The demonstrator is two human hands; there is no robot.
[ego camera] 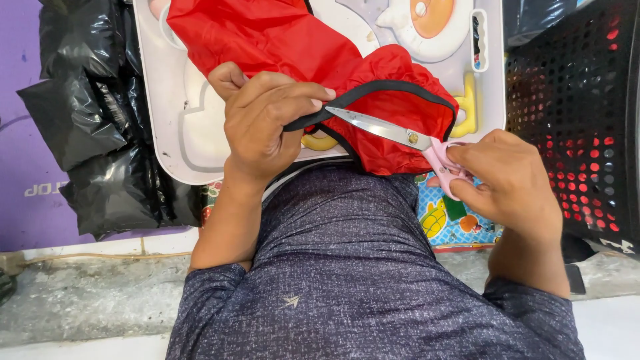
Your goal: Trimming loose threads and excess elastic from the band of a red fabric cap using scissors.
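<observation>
— Where do we stand with our hands?

— Our left hand pinches the black trim of the red fabric and pulls it taut. Our right hand is closed through the pink handles of the scissors, whose blades point left and lie against that trim, just beside our left fingertips.

— How much do we judge is cut?

— Little, we think. The trim runs unbroken in a loop around the bunched red cloth, and we see no loose offcuts. The blades look nearly closed, though at this angle we cannot tell whether they bite the strip or only rest on it.

— And the fabric itself?

— Thin, shiny, crumpled, edged in a narrow black band. It lies over a white tray-like board with cartoon shapes, above our lap.

— Around that?

— Black plastic bags on a purple mat to the left, a black perforated crate to the right, a colourful printed sheet below the scissors.
</observation>
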